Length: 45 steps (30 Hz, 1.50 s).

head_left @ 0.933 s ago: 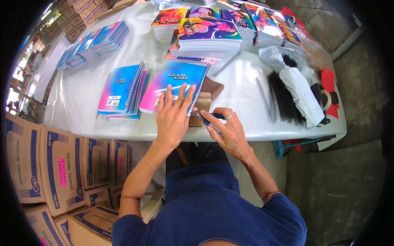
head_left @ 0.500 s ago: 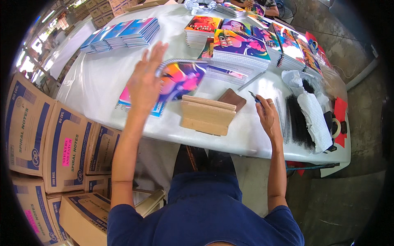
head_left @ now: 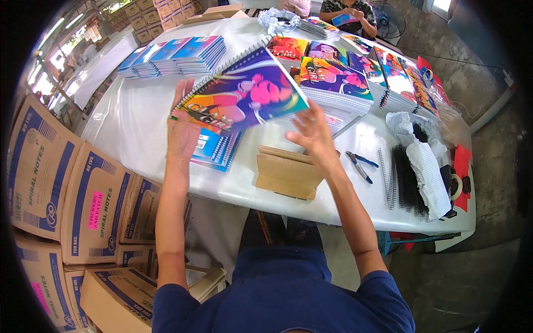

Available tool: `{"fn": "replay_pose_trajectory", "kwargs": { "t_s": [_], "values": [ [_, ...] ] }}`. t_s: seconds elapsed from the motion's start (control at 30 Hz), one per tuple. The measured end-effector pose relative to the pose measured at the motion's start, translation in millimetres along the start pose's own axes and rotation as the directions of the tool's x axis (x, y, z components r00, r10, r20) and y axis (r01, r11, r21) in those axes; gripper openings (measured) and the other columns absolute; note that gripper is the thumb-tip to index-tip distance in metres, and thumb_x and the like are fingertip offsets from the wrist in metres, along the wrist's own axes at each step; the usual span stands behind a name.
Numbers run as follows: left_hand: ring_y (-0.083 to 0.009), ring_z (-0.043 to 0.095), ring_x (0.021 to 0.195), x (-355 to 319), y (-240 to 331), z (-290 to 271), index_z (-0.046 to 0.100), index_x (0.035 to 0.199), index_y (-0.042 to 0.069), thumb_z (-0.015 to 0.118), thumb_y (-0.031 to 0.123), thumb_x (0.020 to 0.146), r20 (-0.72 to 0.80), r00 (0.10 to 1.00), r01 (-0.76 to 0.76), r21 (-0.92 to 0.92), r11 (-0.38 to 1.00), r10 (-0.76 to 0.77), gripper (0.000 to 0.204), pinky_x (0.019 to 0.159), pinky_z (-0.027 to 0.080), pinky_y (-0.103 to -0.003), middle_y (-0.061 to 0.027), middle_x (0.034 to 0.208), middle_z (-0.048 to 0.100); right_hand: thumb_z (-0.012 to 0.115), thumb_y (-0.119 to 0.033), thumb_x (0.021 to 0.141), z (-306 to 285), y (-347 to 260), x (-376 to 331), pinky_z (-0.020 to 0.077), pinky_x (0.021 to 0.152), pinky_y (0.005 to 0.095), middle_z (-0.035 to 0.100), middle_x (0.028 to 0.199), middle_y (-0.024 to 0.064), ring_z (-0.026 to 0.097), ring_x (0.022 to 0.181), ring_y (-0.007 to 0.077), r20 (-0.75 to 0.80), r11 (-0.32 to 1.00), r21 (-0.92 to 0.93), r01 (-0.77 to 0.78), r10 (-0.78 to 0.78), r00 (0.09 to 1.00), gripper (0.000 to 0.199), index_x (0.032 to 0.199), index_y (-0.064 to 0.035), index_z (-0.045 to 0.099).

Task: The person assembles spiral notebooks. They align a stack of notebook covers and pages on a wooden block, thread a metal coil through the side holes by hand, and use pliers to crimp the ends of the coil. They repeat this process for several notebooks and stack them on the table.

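A spiral notebook (head_left: 244, 91) with a purple, pink and yellow cover is held tilted above the table, its coil along the upper left edge. My left hand (head_left: 183, 130) grips its left end. My right hand (head_left: 315, 136) is at the notebook's lower right corner, thumb spread away from the fingers; whether the fingertips touch it is hard to tell. Below the notebook lies a small stack of blue-covered spiral notebooks (head_left: 222, 152). A wooden stand (head_left: 288, 175) sits nearest me, under my right wrist. Pliers with dark blue handles (head_left: 360, 165) lie to its right, jaws apart.
Colourful notebook stacks (head_left: 336, 83) fill the back right, blue stacks (head_left: 172, 54) the back left. Loose wire coils (head_left: 402, 180) and a white wrapping (head_left: 426, 172) lie at right. Cartons (head_left: 97, 205) are piled left of the table. Across it, another person (head_left: 350, 16) handles a blue item.
My left hand has lifted and turned the colourful notebook, now cover up. The right hand has put the pliers down on the table and moved left to the notebook's corner.
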<state>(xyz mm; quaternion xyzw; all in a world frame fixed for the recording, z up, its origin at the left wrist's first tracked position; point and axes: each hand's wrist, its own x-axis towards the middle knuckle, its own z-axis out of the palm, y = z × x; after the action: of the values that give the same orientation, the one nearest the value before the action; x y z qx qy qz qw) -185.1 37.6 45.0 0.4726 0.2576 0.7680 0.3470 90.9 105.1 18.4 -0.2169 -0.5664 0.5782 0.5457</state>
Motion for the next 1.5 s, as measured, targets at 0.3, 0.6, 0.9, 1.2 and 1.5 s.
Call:
{"fn": "replay_pose_trajectory", "kwargs": {
  "t_s": [0.3,0.6,0.9,1.2,1.5],
  "values": [
    [-0.029,0.042,0.128,50.9,3.5,-95.6,0.027,0.149,0.016,0.052,0.046,0.094,-0.021,0.91,0.413,-0.059,0.909,-0.415,0.068,0.105,0.036,-0.047,-0.0103,0.145,0.039,0.066,0.008,0.071,94.8,15.1,54.0,0.0528,0.078,0.0351,0.069,0.1,0.012,0.067,0.091,0.0272,0.326,0.701,-0.375,0.606,-0.513,0.794,0.033,0.101,-0.0041,0.069],
    [-0.0237,0.04,0.132,18.5,-15.0,-158.1,0.038,0.146,0.017,0.073,0.006,0.077,-0.113,0.741,0.493,0.761,0.423,-0.662,0.078,0.109,0.031,-0.034,-0.0077,0.145,0.043,0.066,0.003,0.077,-4.5,0.9,72.4,0.0471,0.094,0.0358,0.066,0.113,0.0123,0.061,0.109,0.0266,0.478,0.589,-0.588,0.554,-0.3,0.826,0.03,0.105,-0.009,0.069],
    [-0.028,0.033,0.139,40.6,-35.9,-148.5,0.043,0.142,0.015,0.07,0.01,0.078,-0.106,0.895,0.172,0.979,0.114,-0.434,0.07,0.115,0.022,-0.041,-0.0107,0.146,0.043,0.085,-0.033,0.063,-195.3,-58.4,137.1,0.0482,0.054,0.0365,0.061,0.06,0.0131,0.062,0.06,0.0269,-0.46,0.43,-0.774,-0.465,0.123,0.88,0.047,0.07,0.0075,0.063],
    [-0.0376,0.013,0.144,37.3,-68.0,14.4,0.032,0.147,0.015,0.067,0.018,0.084,0.256,0.963,-0.185,0.853,0.488,-0.082,0.072,0.116,0.015,-0.042,-0.0227,0.152,0.025,0.078,-0.003,0.067,-173.1,-83.4,107.0,0.0381,0.055,0.0225,0.056,0.064,0.0026,0.048,0.058,0.0089,-0.332,0.689,-0.713,-0.132,-0.165,0.929,0.022,0.069,-0.0031,0.056],
    [-0.0044,0.052,0.082,-6.0,-38.8,94.7,0.06,0.11,0.0,0.059,0.018,0.094,0.198,0.865,0.382,0.335,0.861,-0.46,0.024,0.076,0.042,-0.022,0.0019,0.095,0.062,0.071,0.006,0.079,-78.0,-48.7,-62.2,0.0477,0.076,0.025,0.063,0.089,0.002,0.056,0.08,0.0085,-0.246,0.99,-0.14,0.029,-0.063,0.967,0.02,0.092,-0.0026,0.058]
  ]
}}
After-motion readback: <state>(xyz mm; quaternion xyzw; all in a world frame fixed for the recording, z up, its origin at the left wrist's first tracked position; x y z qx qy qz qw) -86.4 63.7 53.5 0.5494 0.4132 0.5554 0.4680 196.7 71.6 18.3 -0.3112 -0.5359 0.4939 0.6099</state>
